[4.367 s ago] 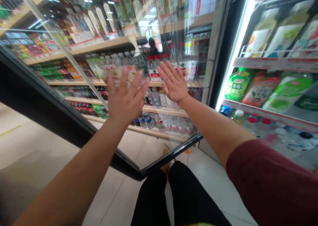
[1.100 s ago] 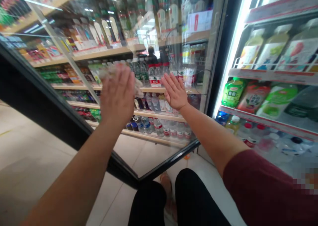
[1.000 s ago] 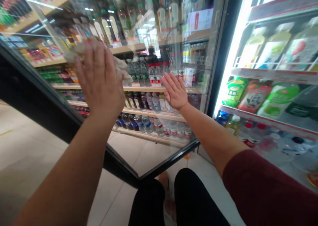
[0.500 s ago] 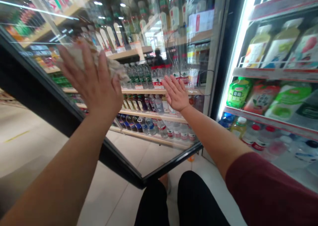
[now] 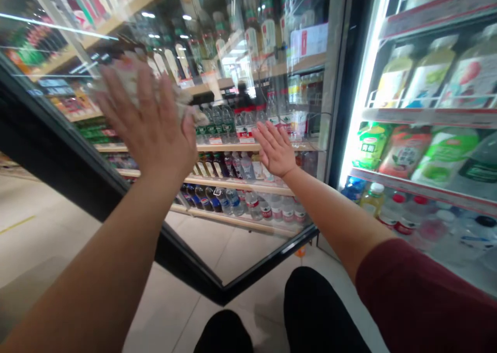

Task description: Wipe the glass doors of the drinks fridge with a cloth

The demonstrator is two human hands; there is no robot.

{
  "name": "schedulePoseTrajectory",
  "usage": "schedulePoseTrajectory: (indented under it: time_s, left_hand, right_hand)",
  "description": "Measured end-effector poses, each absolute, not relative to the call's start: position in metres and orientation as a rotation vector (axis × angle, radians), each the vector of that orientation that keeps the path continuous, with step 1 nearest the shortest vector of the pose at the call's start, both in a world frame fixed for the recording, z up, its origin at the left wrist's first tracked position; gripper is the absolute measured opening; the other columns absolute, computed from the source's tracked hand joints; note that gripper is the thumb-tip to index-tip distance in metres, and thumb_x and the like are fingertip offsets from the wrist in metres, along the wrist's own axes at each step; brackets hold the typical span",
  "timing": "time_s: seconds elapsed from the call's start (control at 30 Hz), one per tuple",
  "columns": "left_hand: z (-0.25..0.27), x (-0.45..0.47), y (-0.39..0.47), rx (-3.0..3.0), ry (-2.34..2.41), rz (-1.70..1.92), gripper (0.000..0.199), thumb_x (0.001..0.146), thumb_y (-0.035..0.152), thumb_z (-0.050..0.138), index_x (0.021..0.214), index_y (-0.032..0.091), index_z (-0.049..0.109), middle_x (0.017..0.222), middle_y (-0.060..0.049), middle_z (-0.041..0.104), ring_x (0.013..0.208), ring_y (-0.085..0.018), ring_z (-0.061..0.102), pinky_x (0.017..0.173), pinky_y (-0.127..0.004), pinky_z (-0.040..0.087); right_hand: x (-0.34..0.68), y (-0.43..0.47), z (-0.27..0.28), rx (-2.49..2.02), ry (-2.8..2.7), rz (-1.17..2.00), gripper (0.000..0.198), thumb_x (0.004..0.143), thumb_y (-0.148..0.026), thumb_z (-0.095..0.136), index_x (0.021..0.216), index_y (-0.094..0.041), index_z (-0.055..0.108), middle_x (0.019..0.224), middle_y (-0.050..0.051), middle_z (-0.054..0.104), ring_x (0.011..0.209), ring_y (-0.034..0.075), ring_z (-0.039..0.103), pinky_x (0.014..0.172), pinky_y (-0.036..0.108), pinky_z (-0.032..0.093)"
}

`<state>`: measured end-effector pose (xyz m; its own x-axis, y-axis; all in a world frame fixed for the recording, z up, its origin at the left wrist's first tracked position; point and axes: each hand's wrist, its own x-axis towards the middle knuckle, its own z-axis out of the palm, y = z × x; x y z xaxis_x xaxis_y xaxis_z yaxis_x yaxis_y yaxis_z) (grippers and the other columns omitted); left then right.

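A light-coloured cloth (image 5: 130,81) is bunched under my left hand (image 5: 149,122), which holds it flat against the glass door (image 5: 240,249), fingers spread. That hand and the cloth are blurred, and part of the cloth is hidden behind the fingers. Farther right, my right hand (image 5: 275,148) lies against the same pane, open and with nothing in it. The door has a black frame (image 5: 194,270) and stands swung out from the lit drinks fridge (image 5: 423,117).
Through the glass appear wooden shelves (image 5: 236,147) with rows of bottles. On my right, the fridge shelves hold juice bottles (image 5: 398,78) and green-labelled bottles (image 5: 444,153). My knees (image 5: 310,306) are close to the door's lower corner, above a pale tiled floor (image 5: 155,306).
My left hand and the cloth have shifted slightly right across the glass. My right hand stays in place. My left knee has moved left and lower in view.
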<state>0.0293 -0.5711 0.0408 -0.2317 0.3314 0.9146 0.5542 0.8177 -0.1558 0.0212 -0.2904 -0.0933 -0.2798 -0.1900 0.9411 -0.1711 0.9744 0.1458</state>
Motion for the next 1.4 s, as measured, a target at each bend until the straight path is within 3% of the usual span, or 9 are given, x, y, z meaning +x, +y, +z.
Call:
schedulePoseTrajectory:
  time_s: [0.13, 0.37, 0.53, 0.67, 0.83, 1.0, 1.1, 1.23, 1.4]
  left_hand:
    - [0.017, 0.038, -0.564, -1.037, -1.938, -0.178, 0.06, 0.108, 0.043, 0.053, 0.165, 0.025, 0.045, 0.176, -0.002, 0.031, 0.169, -0.034, 0.008, 0.138, -0.068, -0.002]
    - [0.033, 0.027, -0.588, -0.779, -1.853, -0.364, 0.076, 0.1, 0.037, 0.064, 0.17, 0.025, 0.036, 0.18, 0.001, 0.019, 0.168, -0.039, -0.007, 0.133, -0.071, -0.019]
    - [0.018, 0.031, -0.584, -1.05, -1.862, -0.219, 0.067, 0.101, 0.029, 0.049, 0.168, 0.024, 0.04, 0.175, -0.004, 0.034, 0.168, -0.034, 0.009, 0.137, -0.067, -0.003]
    - [0.017, 0.03, -0.586, -1.088, -1.819, -0.208, 0.073, 0.098, 0.024, 0.045, 0.17, 0.018, 0.032, 0.177, -0.01, 0.028, 0.168, -0.031, 0.011, 0.138, -0.063, 0.005]
    - [0.019, 0.036, -0.586, -0.994, -1.788, -0.328, 0.07, 0.106, 0.035, 0.041, 0.169, 0.007, 0.029, 0.179, -0.016, 0.017, 0.167, -0.026, -0.003, 0.141, -0.053, 0.009]
    - [0.014, 0.048, -0.578, -0.844, -1.801, -0.444, 0.068, 0.11, 0.037, 0.026, 0.169, 0.004, 0.028, 0.179, -0.013, 0.015, 0.166, -0.028, -0.006, 0.14, -0.053, 0.008]
    - [0.011, 0.05, -0.579, -0.863, -1.804, -0.413, 0.078, 0.103, 0.037, 0.04, 0.173, 0.008, 0.019, 0.18, -0.011, 0.01, 0.167, -0.027, -0.008, 0.141, -0.053, 0.002]
    - [0.02, 0.052, -0.594, -1.007, -1.931, -0.259, 0.103, 0.091, 0.049, 0.058, 0.174, 0.012, 0.01, 0.182, -0.009, 0.004, 0.168, -0.032, -0.007, 0.139, -0.057, 0.0]
    - [0.051, 0.067, -0.61, -0.845, -1.923, -0.245, 0.093, 0.094, 0.047, 0.05, 0.173, 0.01, 0.019, 0.182, -0.008, 0.005, 0.169, -0.033, -0.004, 0.137, -0.061, -0.004]
  right_hand:
    - [0.018, -0.288, -0.094, 0.256, -1.823, -0.036, 0.06, 0.109, -0.038, 0.028, 0.164, -0.029, 0.049, 0.17, 0.002, 0.046, 0.165, 0.022, 0.035, 0.141, 0.05, 0.022]
    - [0.015, -0.288, -0.096, 0.252, -1.823, -0.017, 0.06, 0.106, -0.038, 0.031, 0.16, -0.025, 0.054, 0.166, 0.005, 0.052, 0.163, 0.023, 0.038, 0.138, 0.049, 0.026]
    - [0.024, -0.303, -0.082, 0.194, -1.752, 0.101, 0.056, 0.098, -0.031, 0.041, 0.149, -0.02, 0.062, 0.156, 0.011, 0.059, 0.153, 0.029, 0.048, 0.133, 0.055, 0.033]
    - [0.052, -0.34, -0.036, 0.293, -1.739, 0.163, 0.053, 0.102, -0.026, 0.033, 0.147, -0.015, 0.06, 0.147, 0.014, 0.064, 0.142, 0.025, 0.056, 0.127, 0.047, 0.044]
    - [0.079, -0.412, 0.021, 0.608, -1.756, 0.087, 0.062, 0.106, -0.025, 0.02, 0.156, -0.007, 0.051, 0.161, 0.01, 0.054, 0.156, 0.014, 0.044, 0.138, 0.029, 0.032]
    - [0.056, -0.445, 0.024, 0.666, -1.745, 0.168, 0.08, 0.104, -0.037, 0.007, 0.155, 0.004, 0.053, 0.162, 0.009, 0.056, 0.153, 0.017, 0.05, 0.136, 0.017, 0.026]
    - [0.048, -0.431, 0.011, 0.67, -1.829, 0.068, 0.077, 0.107, -0.036, 0.005, 0.158, -0.001, 0.053, 0.168, 0.007, 0.049, 0.16, 0.017, 0.042, 0.139, 0.023, 0.024]
    - [0.055, -0.391, 0.009, 0.774, -1.954, -0.094, 0.053, 0.111, -0.028, 0.032, 0.157, -0.02, 0.057, 0.17, 0.0, 0.046, 0.163, 0.015, 0.037, 0.141, 0.037, 0.026]
    - [0.045, -0.36, 0.039, 0.572, -1.893, 0.08, 0.059, 0.102, -0.014, 0.035, 0.157, -0.022, 0.055, 0.17, 0.002, 0.046, 0.165, 0.02, 0.034, 0.14, 0.049, 0.026]
